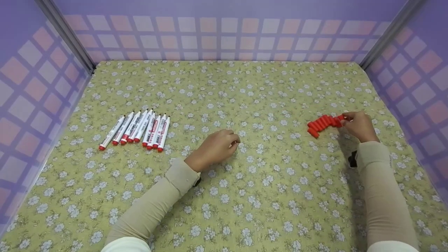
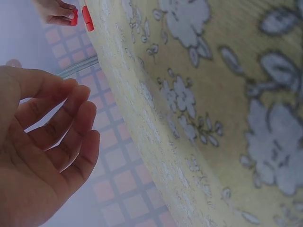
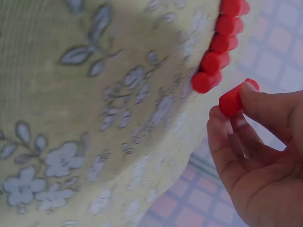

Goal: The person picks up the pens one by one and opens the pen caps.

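My right hand [image 1: 360, 126] pinches a red marker cap [image 3: 232, 100] between thumb and fingertips, at the right end of a row of red caps [image 1: 321, 123]. In the right wrist view the held cap is close beside the last cap [image 3: 206, 81] of that row. My left hand [image 1: 216, 146] is over the middle of the table with nothing in it; its fingers [image 2: 80, 118] are loosely bent in the left wrist view. To its left, several white markers [image 1: 139, 128] lie side by side, bare tips pointing away and red ends toward me.
A yellow-green floral cloth [image 1: 259, 196] covers the table. Purple checkered panels [image 1: 224, 33] rise along the back and both sides, with grey metal posts [image 1: 66, 35] at the corners. One cap [image 1: 313, 132] lies at the near left end of the row.
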The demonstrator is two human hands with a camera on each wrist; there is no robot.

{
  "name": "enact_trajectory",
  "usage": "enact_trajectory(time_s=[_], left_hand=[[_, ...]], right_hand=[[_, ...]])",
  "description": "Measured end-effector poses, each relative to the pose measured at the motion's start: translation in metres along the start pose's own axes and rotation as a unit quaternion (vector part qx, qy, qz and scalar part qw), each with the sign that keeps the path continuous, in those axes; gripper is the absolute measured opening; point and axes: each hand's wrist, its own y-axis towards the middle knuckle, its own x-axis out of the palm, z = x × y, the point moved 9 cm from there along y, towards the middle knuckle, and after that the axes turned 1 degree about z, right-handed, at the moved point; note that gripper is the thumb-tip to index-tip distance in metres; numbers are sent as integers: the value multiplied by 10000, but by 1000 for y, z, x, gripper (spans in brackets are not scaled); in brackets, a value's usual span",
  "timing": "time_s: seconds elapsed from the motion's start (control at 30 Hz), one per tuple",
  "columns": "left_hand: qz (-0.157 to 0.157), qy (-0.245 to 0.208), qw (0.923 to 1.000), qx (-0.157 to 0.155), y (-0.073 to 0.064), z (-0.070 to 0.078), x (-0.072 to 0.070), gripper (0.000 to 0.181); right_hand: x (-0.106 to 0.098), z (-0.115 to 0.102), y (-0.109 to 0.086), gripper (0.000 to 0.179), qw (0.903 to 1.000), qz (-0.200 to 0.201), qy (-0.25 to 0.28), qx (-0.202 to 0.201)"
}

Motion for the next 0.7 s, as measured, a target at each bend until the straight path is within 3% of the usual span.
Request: enact_trajectory(time_s=[0.23,0.7], left_hand=[[-45,-56,10000,-9,-1,-1,3,23],[-241,-92,9993,-270,-4,-10,5,24]], right_hand=[[5,17,-2,51,9985,-255,267,407],[9,25,-4,47,9969,-512,319,509]])
